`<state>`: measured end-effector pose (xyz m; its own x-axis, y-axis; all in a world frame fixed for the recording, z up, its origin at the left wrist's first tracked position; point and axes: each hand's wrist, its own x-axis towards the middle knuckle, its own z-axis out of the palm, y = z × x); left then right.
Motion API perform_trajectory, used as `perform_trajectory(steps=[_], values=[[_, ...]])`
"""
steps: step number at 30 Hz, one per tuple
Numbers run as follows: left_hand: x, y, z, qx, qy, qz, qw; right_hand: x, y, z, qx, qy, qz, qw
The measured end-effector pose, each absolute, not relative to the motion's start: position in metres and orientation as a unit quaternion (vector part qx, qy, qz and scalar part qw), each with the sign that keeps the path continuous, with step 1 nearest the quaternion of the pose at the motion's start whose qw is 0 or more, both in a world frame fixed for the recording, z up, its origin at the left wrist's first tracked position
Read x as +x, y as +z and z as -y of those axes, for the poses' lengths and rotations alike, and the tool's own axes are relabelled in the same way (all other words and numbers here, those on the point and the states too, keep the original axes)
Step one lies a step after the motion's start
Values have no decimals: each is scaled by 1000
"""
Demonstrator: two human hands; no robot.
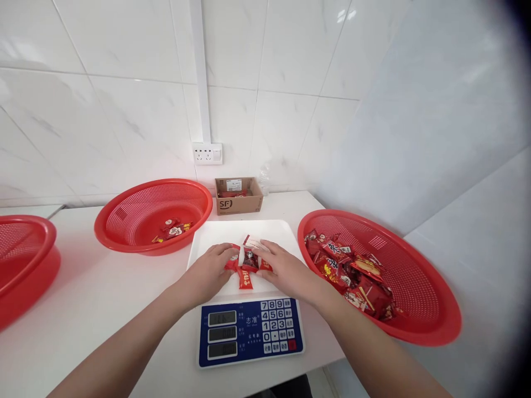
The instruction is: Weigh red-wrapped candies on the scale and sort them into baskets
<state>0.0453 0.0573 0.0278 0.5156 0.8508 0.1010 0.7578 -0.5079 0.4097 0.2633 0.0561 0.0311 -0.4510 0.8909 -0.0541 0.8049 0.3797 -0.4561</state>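
- Snack packets (248,262), small red/white ones, are bunched mid-tray on the white scale tray (215,235), scale sat at the counter's front edge.
- Left hand (209,271) is curled over the pile's left side, fingers closed on a packet.
- Right hand (286,271) is laid on the right side, fingers pressed on packets.
- Red basket (418,293) w/ more snacks is parked at the right edge; another red basket (124,221) sits back left.

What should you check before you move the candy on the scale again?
1. Both hands on the packets: ok. Left hand and right hand touch the snack packets.
2. Packets all on the white scale tray: ok.
3. Scale display readable: cannot tell, digits blurred.
4. Right basket has packets: ok.
5. Left basket has room: ok, few packets inside.
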Motion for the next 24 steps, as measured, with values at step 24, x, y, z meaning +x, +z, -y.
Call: perform_trajectory(steps=[24], values=[[59,37,-58,890,83,-416,169,344,52,-53,-632,173,744,133]])
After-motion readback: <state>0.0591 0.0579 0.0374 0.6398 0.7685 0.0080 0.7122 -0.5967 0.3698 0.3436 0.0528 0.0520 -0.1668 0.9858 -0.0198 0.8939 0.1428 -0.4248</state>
